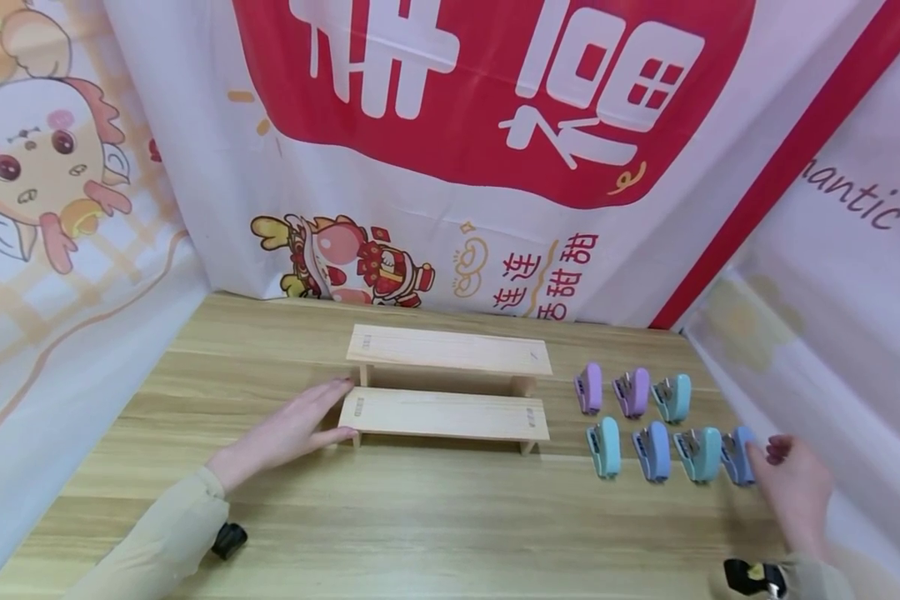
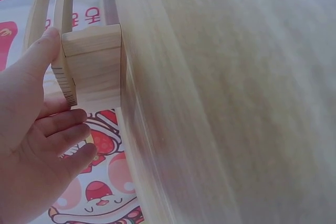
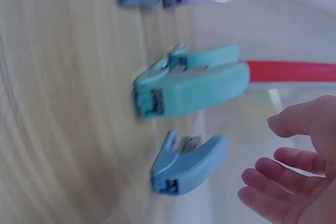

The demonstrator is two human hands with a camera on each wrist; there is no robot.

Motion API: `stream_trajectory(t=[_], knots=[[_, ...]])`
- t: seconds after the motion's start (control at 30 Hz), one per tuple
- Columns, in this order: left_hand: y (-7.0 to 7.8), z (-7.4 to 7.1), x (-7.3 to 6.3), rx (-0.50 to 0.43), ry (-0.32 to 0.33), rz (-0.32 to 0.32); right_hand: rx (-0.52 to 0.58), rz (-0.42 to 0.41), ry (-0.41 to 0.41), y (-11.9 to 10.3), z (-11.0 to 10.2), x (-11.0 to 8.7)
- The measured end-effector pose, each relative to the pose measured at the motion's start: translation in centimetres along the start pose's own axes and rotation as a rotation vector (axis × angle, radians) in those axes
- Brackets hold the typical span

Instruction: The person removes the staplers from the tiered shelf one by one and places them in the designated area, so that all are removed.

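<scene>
A two-tier wooden shelf (image 1: pixel 450 414) stands mid-table, its back board higher than the front one. My left hand (image 1: pixel 288 429) holds the left end of the front board, thumb at the near edge and forefinger at the far edge. The other fingers (image 2: pixel 63 124) extend loosely below the board's end in the left wrist view. Small staplers stand in two rows on the right. My right hand (image 1: pixel 795 487) is beside the rightmost blue stapler (image 1: pixel 738 456). In the right wrist view, its fingers are relaxed and apart from that stapler (image 3: pixel 189 166), with nothing in them.
In the front row are a teal stapler (image 1: pixel 604 447), a blue one (image 1: pixel 652 452) and another teal one (image 1: pixel 699 454). Behind stand two purple staplers (image 1: pixel 588 388) and a teal one (image 1: pixel 672 397). Printed cloth (image 1: pixel 465 192) hangs around the wooden table (image 1: pixel 435 525).
</scene>
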State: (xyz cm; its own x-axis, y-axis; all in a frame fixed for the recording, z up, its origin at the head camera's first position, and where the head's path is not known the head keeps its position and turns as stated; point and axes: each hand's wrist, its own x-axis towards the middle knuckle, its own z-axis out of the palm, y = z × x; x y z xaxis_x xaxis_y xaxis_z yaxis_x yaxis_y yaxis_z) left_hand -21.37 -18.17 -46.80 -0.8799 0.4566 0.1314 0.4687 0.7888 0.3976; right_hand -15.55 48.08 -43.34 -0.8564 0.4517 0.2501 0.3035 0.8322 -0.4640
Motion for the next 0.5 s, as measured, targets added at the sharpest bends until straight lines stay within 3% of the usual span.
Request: stream_trajectory(t=[0.23,0.5], knots=[[-0.2,0.0,0.0,-0.014,0.001,-0.013,0.024,-0.113,0.085,-3.9,-0.2,-0.9],[-0.6,-1.8,0.4,-0.01,0.04,-0.051,0.067,-0.237,0.016,-9.0,0.2,-2.2]])
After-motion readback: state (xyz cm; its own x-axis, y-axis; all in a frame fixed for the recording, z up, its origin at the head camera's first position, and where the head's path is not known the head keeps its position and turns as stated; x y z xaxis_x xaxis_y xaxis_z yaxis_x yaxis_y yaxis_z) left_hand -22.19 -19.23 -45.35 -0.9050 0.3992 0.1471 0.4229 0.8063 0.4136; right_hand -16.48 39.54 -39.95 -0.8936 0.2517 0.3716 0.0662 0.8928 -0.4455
